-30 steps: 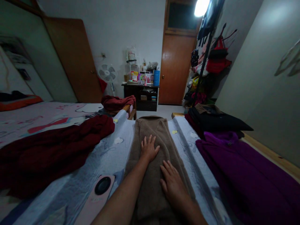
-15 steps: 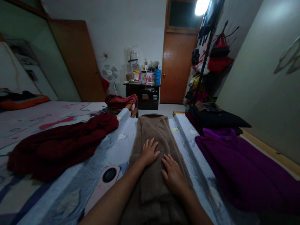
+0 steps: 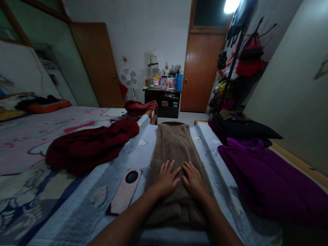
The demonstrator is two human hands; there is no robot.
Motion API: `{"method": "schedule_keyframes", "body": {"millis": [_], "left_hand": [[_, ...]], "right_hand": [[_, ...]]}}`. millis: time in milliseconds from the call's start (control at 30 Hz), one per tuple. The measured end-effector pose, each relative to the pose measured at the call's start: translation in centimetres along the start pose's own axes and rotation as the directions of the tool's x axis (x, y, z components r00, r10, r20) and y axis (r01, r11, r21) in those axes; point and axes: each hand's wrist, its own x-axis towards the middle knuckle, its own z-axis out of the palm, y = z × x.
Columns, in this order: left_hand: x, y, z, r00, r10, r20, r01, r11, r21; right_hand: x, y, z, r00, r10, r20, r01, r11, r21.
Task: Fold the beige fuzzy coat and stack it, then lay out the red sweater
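A brown fleece garment [image 3: 174, 143], folded into a long narrow strip, lies lengthwise on the bed with its collar at the far end. My left hand [image 3: 166, 179] rests flat on it, fingers spread. Beside it my right hand [image 3: 194, 180] also lies flat on the fabric, fingers stretched forward. The two thumbs are close together near the middle of the garment. Left of my forearm a pink phone [image 3: 125, 193] with a round black camera lies on the pale blue sheet [image 3: 102, 191].
A crumpled dark red garment [image 3: 92, 147] lies to the left. On the right are a folded purple garment [image 3: 266, 181] and a stack with a black garment [image 3: 243, 128]. Beyond the bed stand a white fan [image 3: 128, 78], a dark cabinet [image 3: 164, 109] and a wooden door [image 3: 200, 71].
Both hands have slid along the garment toward me, staying flat. The view has shifted left, so more of the phone and the garment's near end shows.
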Motion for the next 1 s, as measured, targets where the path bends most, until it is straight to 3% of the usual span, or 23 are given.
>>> {"method": "schedule_keyframes", "body": {"millis": [333, 700, 1000], "left_hand": [[-2.1, 0.8, -1.3, 0.988, 0.123, -0.089, -0.13, 0.988, -0.081], [-3.7, 2.6, -3.2, 0.989, 0.149, -0.016, -0.15, 0.978, -0.148], [-5.2, 3.2, -3.4, 0.99, 0.139, 0.01, -0.134, 0.967, -0.216]], "right_hand": [[-0.6, 0.5, 0.1, 0.986, -0.083, -0.143, 0.107, 0.979, 0.174], [-3.8, -1.9, -2.4, 0.993, -0.109, -0.05, 0.117, 0.974, 0.194], [-5.5, -2.4, -3.2, 0.988, -0.156, -0.002, 0.154, 0.975, 0.163]]}}
